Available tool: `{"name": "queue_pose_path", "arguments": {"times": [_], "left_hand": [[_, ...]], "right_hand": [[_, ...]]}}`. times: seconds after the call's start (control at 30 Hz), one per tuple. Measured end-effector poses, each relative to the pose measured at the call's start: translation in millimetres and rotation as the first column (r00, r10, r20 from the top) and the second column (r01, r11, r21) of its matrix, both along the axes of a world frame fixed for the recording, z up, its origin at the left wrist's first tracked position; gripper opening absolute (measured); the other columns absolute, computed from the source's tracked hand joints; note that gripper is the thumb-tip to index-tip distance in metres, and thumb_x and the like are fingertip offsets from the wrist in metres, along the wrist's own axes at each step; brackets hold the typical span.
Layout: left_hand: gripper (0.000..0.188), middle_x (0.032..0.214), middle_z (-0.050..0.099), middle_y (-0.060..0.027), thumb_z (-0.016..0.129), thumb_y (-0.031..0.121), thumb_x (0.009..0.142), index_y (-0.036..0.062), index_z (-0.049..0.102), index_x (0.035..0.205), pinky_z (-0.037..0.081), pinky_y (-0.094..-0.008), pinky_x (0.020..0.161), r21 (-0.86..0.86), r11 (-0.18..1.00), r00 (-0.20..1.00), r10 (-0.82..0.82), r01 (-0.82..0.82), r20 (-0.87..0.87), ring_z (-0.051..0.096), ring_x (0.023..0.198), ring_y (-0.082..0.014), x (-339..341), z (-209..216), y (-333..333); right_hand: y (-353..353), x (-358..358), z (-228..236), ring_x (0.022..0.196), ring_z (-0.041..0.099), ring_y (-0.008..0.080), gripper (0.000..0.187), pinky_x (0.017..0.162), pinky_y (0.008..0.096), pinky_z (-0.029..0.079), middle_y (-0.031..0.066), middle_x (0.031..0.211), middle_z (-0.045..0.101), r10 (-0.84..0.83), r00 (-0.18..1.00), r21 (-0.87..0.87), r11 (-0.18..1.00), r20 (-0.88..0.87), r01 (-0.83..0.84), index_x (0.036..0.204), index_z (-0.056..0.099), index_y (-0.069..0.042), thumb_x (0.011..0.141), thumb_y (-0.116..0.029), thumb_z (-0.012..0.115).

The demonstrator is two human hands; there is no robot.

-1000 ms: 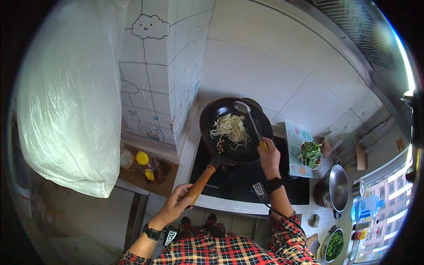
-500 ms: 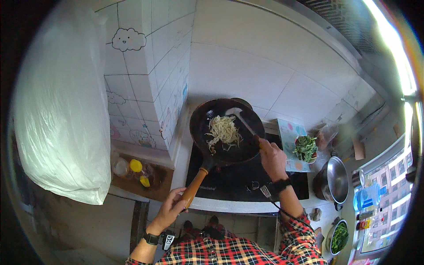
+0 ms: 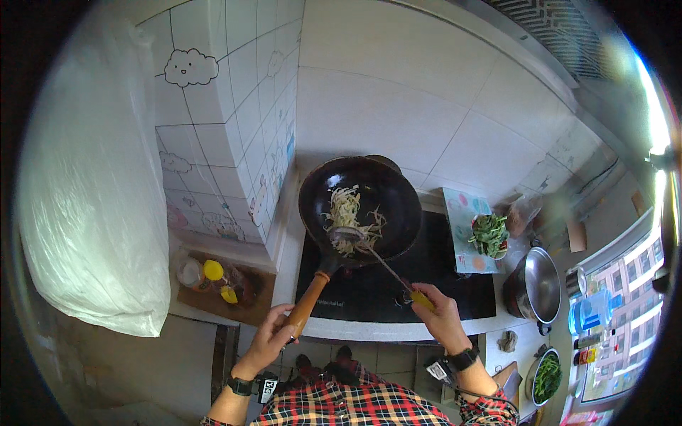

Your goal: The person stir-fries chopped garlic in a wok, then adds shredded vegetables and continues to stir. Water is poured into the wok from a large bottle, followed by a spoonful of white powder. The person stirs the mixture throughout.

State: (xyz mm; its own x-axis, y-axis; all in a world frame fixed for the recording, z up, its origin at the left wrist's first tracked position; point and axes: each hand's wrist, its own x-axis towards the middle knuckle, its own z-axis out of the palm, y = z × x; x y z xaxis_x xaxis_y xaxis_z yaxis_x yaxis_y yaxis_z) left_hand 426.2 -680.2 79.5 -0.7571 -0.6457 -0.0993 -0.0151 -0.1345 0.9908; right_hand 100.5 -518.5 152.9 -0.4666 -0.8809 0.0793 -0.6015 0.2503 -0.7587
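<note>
Black and round, one deep metal wok (image 3: 398, 206) sits at the centre of the frame over one flat black glass cooktop (image 3: 455, 291). One loose heap of pale, thin shredded strips (image 3: 346, 206) lies in its left half, too many strips to count; the right half of the inside shows dark metal. One thick brown wooden handle (image 3: 310, 302) slants from the wok toward the lower left. The left hand (image 3: 268, 337) is wrapped around its end. The right hand (image 3: 442, 318) grips one long metal turner with a yellow grip (image 3: 384, 265), its head down among the strips and its shaft crossing the wok's lower right rim.

Two dark watches are worn, one on each wrist. Right of centre, one pale patterned board (image 3: 460, 213) carries one bowl of green leaves (image 3: 490, 236). Farther right stand one round steel pot (image 3: 542, 287) and, at the lower right, one bowl of green stalks (image 3: 547, 378).

At the top, the wok's rim comes close to the tiled wall (image 3: 383, 121). Black glass shows between wok and board, leaving room to the right; along the bottom, one narrow white strip of surface (image 3: 369, 331) edges the cooktop, near both hands.
</note>
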Motion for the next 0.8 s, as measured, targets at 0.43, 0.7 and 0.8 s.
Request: {"name": "queue_pose_path", "arguments": {"times": [0.43,0.7,0.8], "left_hand": [[0.042,0.1,0.063,-0.0111,0.05,0.014,0.097,0.0062,0.04,0.137,0.051,-0.0305,0.079,0.004,0.999,0.999,0.035,-0.035,0.021,0.061,0.083,-0.0152,-4,5,3],[0.043,0.102,0.063,-0.0115,0.051,0.017,0.097,0.0046,0.04,0.137,0.051,-0.0308,0.08,-0.003,1.0,0.999,0.018,-0.017,0.03,0.061,0.083,-0.015,-2,8,1],[0.044,0.104,0.063,-0.0115,0.052,0.019,0.098,0.005,0.04,0.137,0.052,-0.0308,0.08,0.009,0.999,0.999,0.033,-0.033,0.034,0.062,0.084,-0.0151,-2,9,2]], "right_hand": [[-137,-62,-42,0.088,0.064,0.0423,0.035,0.073,0.0491,0.052,0.0204,0.09,0.069,-0.136,0.929,-0.132,0.987,-0.344,0.095,0.118,0.06,-0.017,0.085,-0.019,0.068],[-19,-50,20,0.067,0.064,0.0325,0.044,0.055,0.0428,0.051,0.01,0.076,0.059,0.043,0.693,0.05,0.999,-0.719,-0.009,0.125,0.06,-0.021,0.083,-0.012,0.066],[26,-46,56,0.064,0.062,0.0317,0.044,0.055,0.0428,0.05,0.0091,0.073,0.056,0.015,0.727,0.05,0.998,-0.686,0.027,0.121,0.064,-0.019,0.079,-0.008,0.067]]}}
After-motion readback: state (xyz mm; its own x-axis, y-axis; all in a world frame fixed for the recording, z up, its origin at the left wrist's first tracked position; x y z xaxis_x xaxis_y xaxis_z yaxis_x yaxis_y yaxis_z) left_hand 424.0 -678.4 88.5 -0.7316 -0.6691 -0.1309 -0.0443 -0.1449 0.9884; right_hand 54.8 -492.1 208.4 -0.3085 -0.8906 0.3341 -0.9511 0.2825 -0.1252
